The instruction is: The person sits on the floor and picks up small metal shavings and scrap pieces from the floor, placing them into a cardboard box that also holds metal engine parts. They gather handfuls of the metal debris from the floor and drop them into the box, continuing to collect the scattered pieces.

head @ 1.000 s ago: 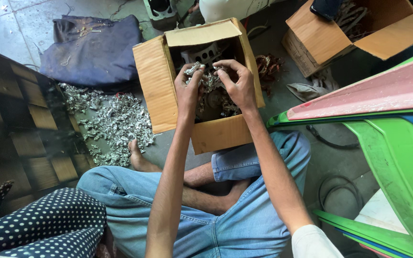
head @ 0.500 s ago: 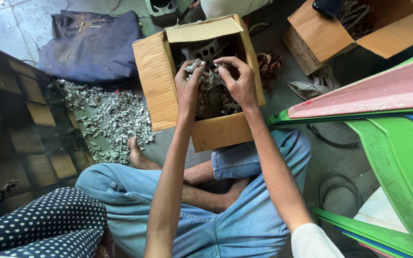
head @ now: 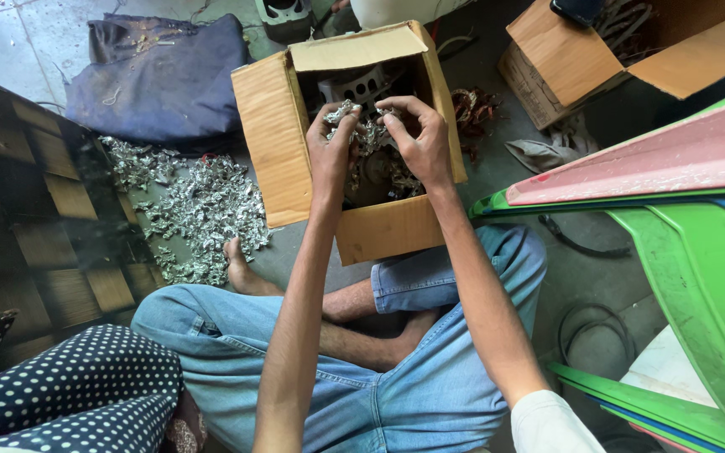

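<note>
The clump of silvery metal scraps point(head: 368, 134), probably light, stiff and sharp-edged, is pinched at its sides by left hand point(head: 335, 149) and right hand point(head: 419, 138) over the cardboard box point(head: 283, 134).

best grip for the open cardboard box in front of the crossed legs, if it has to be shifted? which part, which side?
Probably the two long side walls of the cardboard box, one hand per side, coming from above. Its flaps stand open, so the top edges are free to pinch, and it looks loaded with metal scrap, so a flap alone might tear. The left hand and right hand hold scrap over its opening.
</note>
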Tool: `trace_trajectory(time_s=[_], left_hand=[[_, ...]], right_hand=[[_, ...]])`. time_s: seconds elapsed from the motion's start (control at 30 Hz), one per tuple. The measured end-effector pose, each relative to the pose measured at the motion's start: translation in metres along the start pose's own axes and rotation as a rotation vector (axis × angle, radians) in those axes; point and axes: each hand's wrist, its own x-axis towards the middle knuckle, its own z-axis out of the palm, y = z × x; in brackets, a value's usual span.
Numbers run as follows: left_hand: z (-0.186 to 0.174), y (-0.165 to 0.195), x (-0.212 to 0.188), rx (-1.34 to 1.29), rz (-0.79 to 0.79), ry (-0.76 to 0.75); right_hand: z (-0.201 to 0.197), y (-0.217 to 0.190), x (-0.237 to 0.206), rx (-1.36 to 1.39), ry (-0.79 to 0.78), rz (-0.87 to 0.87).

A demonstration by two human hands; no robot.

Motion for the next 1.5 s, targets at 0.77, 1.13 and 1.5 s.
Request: trace_trajectory(time_s=[0.77,1.13,1.5], left_hand=[[-0.0008,-0.0014,0.0006,-0.006,-0.001,-0.002],[-0.0006,-0.0017,0.0008,-0.027,0.009,-0.014],[0.0003,0.0011,-0.0001,0.012,0.012,0.003]], right_hand=[[0.0003,0.0031,0.0003,0.013,-0.001,0.004],[-0.0003,0.0042,0.0004,-0.005,-0.002,-0.007],[0.0004,-0.005,0.0006,0.017,0.035,-0.022]])
